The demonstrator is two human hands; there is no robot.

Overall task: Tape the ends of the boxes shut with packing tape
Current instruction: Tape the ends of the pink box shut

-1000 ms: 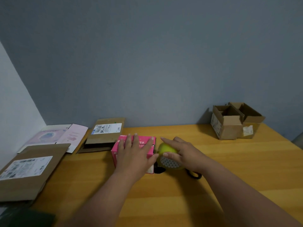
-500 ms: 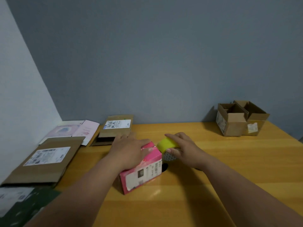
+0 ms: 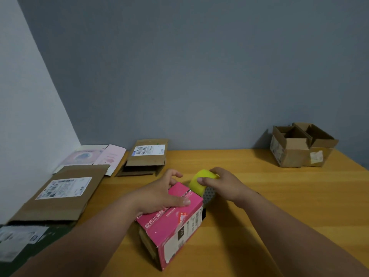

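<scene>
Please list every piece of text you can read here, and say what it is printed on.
"欧巴三美" in white on the pink box.
"000" on its top, near the far end.
Shipping labels on the flat cardboard mailers and open brown boxes: too small and blurred to read.

Pink box (image 3: 173, 220) upright, yellow tape dispenser (image 3: 196, 181) beside.
</scene>
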